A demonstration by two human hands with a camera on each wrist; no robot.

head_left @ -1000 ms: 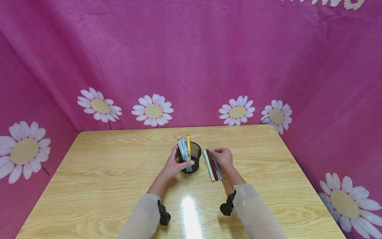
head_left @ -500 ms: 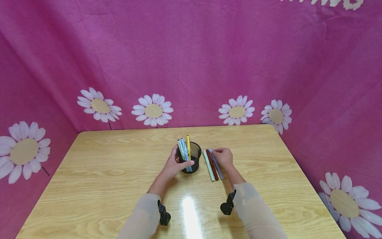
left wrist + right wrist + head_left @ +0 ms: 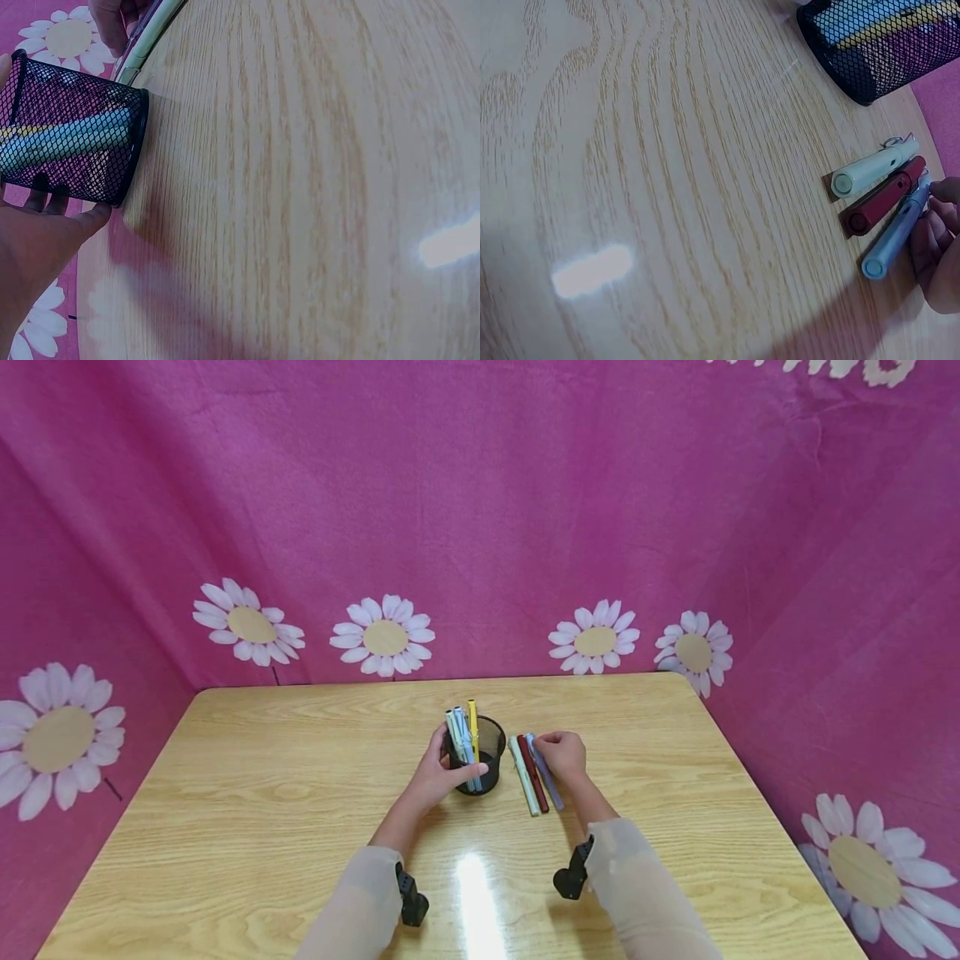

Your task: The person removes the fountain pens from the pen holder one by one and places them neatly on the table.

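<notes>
My left hand [image 3: 435, 778] grips a black mesh pen cup [image 3: 492, 743], its thumb across the near side. Inside lean a yellow pen [image 3: 473, 717] and several pale blue and green pens [image 3: 461, 735], gathered toward the left. To the right of the cup, three capped pens lie side by side on the table: a pale green pen [image 3: 876, 169], a dark red pen [image 3: 886, 198] and a blue-violet pen [image 3: 894, 238]. At the far end of the blue-violet pen, my right hand [image 3: 566, 753] pinches it between thumb and fingers; its lower end points toward me.
The wooden table [image 3: 300, 793] carries a bright light reflection [image 3: 480, 902] near its front. Behind it and at both sides hangs a magenta curtain [image 3: 480, 527] with daisy prints. Black wrist cameras [image 3: 572, 875] sit at both sleeves.
The near end of the blue-violet pen has swung slightly right, away from the red pen. My left hand and the cup stay where they were.
</notes>
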